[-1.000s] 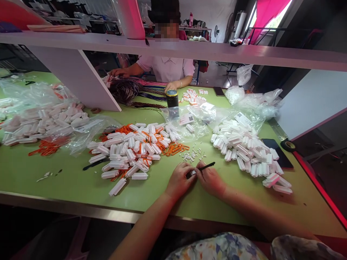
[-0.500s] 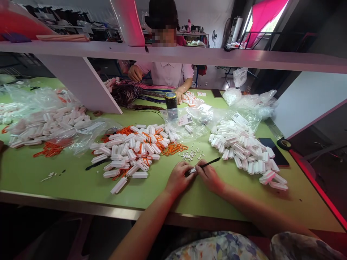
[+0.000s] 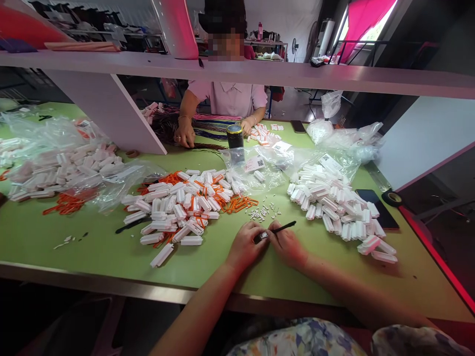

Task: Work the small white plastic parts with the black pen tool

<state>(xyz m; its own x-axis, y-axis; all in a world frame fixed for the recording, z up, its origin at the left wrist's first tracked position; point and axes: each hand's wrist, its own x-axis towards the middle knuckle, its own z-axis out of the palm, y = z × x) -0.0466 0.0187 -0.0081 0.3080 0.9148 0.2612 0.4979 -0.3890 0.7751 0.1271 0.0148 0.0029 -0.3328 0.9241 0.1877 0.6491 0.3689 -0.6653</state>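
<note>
- Worktop: both hands are near its front edge.
- Left hand pinches a small piece; right hand grips a slim black tool.
- The tool: probably light and stiff, best held low on its shaft.
- The piece: between both hands' fingertips, likely light, rigid, smooth; pinch its sides. Fingers hide its full shape.

On the table: block heap 1 lies left of the left hand, block heap 2 right of the right hand. Small pins lie between these 2 heaps, beyond the hands. Canister stands behind the bag; tape roll lies right of block heap 2.
</note>
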